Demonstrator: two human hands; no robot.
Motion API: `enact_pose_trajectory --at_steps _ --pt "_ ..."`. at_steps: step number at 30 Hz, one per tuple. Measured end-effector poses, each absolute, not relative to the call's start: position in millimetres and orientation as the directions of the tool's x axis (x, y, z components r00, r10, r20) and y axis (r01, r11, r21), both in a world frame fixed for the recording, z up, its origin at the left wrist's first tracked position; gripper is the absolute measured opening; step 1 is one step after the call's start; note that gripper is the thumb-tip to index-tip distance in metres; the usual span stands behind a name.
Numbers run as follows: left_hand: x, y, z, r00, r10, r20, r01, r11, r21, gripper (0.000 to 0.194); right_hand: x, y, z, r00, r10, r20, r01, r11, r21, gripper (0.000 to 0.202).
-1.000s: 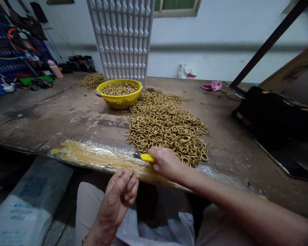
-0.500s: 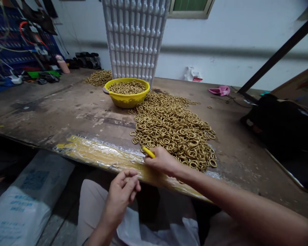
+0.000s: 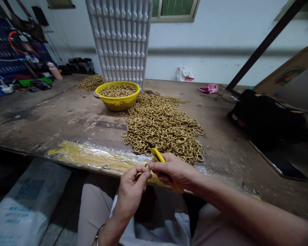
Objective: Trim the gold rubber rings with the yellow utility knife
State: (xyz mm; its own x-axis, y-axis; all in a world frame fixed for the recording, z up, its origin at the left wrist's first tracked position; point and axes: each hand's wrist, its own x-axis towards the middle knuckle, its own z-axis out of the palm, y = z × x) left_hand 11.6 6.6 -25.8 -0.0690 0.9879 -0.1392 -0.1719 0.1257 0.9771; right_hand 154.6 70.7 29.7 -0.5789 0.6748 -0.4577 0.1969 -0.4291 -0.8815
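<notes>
My right hand (image 3: 168,171) is closed around a yellow utility knife (image 3: 157,155), its dark blade end pointing up and left. Between the two hands, near my right fingertips, is a small brass-coloured ring (image 3: 147,166). My left hand (image 3: 133,188) pinches another brass-coloured ring (image 3: 138,175) between thumb and fingers, partly covered by them. Both hands meet just above the table's front edge. Right behind them spreads a large pile of brass-coloured rings (image 3: 166,126).
A yellow basin (image 3: 118,102) full of rings stands behind the pile, before a grey ribbed plastic panel (image 3: 120,41). Clear tape over yellow covers the table's front edge (image 3: 84,155). A phone-like dark slab (image 3: 284,165) and black cloth (image 3: 267,119) lie right.
My right hand has drawn back from the pile to meet my left hand, and the knife's blade end now shows. Rings are now visible at my fingertips. The view has shifted right.
</notes>
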Motion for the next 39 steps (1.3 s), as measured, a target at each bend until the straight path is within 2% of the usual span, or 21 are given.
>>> enact_pose_trajectory --at_steps 2,4,5,8,11,17,21,25,27,31,35,39 --pt "12.3 6.6 -23.8 -0.01 0.98 -0.197 -0.313 0.184 0.932 0.021 158.2 71.8 31.2 -0.579 0.703 -0.414 0.288 -0.298 -0.91 0.026" --pt "12.2 6.9 -21.4 0.016 0.974 -0.224 -0.424 0.209 0.881 0.022 162.2 71.7 32.3 -0.563 0.771 -0.299 0.417 -0.047 -0.907 0.025" --pt "12.0 7.0 -20.3 0.014 0.973 -0.229 -0.457 0.21 0.864 0.022 164.2 71.0 32.6 -0.563 0.796 -0.22 0.488 0.105 -0.867 0.023" --pt "10.9 6.7 -18.4 0.003 0.972 -0.235 -0.498 0.206 0.842 0.023 168.8 66.2 32.3 -0.598 0.799 -0.067 0.661 0.444 -0.605 0.009" --pt "9.6 6.0 -20.1 -0.002 0.973 -0.229 -0.505 0.196 0.84 0.025 169.7 60.6 31.0 -0.622 0.781 -0.056 0.733 0.557 -0.39 0.009" --pt "6.5 7.4 -27.3 -0.013 0.976 -0.22 -0.482 0.187 0.856 0.027 162.8 55.5 27.0 -0.632 0.772 -0.073 0.765 0.606 -0.22 0.01" --pt "2.5 3.9 -23.2 0.078 0.981 -0.179 -0.457 0.195 0.868 0.021 165.8 68.3 24.3 -0.627 0.772 -0.106 0.779 0.616 -0.119 0.013" --pt "-1.6 -7.6 -11.2 0.208 0.976 -0.07 -0.48 0.164 0.862 0.023 183.1 98.4 22.4 -0.407 0.903 -0.134 0.91 0.415 0.029 0.015" --pt "-2.3 -11.3 -9.5 0.262 0.963 -0.064 -0.532 0.2 0.823 0.024 188.2 111.0 21.6 -0.376 0.925 -0.059 0.926 0.378 0.013 0.013" --pt "-1.0 -9.0 -20.9 0.288 0.944 -0.163 -0.632 0.315 0.708 0.026 181.4 122.3 17.5 -0.494 0.869 0.035 0.867 0.496 -0.057 0.011" --pt "-1.7 -5.4 -33.0 0.281 0.938 -0.204 -0.68 0.344 0.647 0.012 173.0 125.8 11.0 -0.501 0.866 0.003 0.866 0.501 0.015 0.011" --pt "-2.7 -3.0 -33.1 0.341 0.908 -0.244 -0.697 0.418 0.582 0.022 175.9 129.5 6.7 -0.48 0.877 -0.015 0.876 0.48 0.044 0.013"
